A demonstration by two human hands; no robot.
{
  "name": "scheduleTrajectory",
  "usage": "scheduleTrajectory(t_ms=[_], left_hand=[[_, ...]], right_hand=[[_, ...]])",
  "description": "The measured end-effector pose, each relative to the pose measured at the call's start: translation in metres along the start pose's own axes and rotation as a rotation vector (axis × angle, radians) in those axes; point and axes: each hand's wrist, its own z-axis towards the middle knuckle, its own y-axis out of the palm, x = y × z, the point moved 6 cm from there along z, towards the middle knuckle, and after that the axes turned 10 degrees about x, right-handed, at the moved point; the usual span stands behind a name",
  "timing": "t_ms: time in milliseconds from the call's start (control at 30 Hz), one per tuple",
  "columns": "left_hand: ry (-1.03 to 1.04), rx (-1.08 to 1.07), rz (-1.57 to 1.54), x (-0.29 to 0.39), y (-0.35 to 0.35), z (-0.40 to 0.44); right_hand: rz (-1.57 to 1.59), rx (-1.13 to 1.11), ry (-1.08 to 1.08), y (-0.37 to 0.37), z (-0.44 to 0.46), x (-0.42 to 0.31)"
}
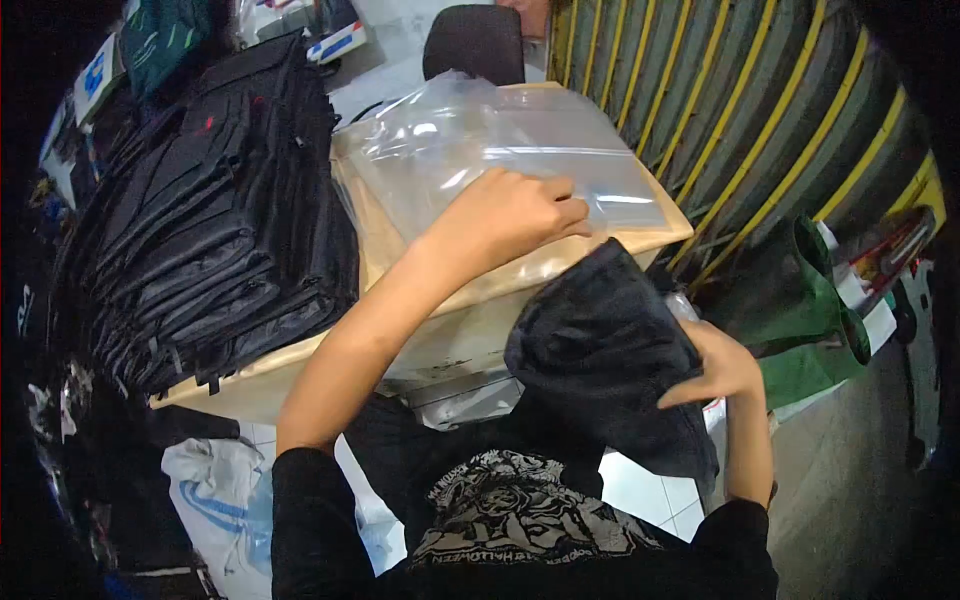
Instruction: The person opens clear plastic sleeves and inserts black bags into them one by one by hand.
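My right hand (722, 365) grips the right side of a folded black fabric item (600, 325), thumb across its face. Its exact kind is unclear; it hangs tilted in front of the table's edge. My left hand (530, 215) is closed over the clear plastic bags (540, 150), its fingertips pinched at the near edge of the plastic. The sheets lie loosely stacked on the table, the left ones crumpled up. Part of the plastic is hidden behind my left hand and forearm.
A tall stack of folded black fabric goods (230, 220) covers the left of the tan-topped table (375, 265). Behind stands a dark chair back (475, 42). A yellow-striped shutter (740, 110) rises at the right, with a green bag (800, 310) below it. White plastic sacks (215, 500) lie lower left.
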Motion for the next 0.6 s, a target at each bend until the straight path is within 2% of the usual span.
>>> scheduleTrajectory(t_ms=[133, 167, 300, 500, 600], left_hand=[[-0.087, -0.004, -0.083, 0.005, -0.004, -0.006], [-0.104, -0.015, -0.112, 0.008, -0.004, -0.006], [-0.096, 0.056, -0.208, 0.018, -0.009, -0.005], [-0.121, 0.001, -0.283, 0.019, -0.012, -0.012], [-0.115, 0.039, -0.274, 0.02, -0.015, -0.009]], right_hand=[[-0.081, -0.06, 0.124, 0.015, 0.017, 0.011], [0.002, -0.019, 0.068, 0.018, 0.023, 0.01], [-0.169, 0.044, 0.201, 0.02, 0.04, 0.006], [-0.344, 0.337, 0.128, 0.012, 0.05, -0.005], [-0.418, 0.342, 0.32, 0.013, 0.055, -0.015]])
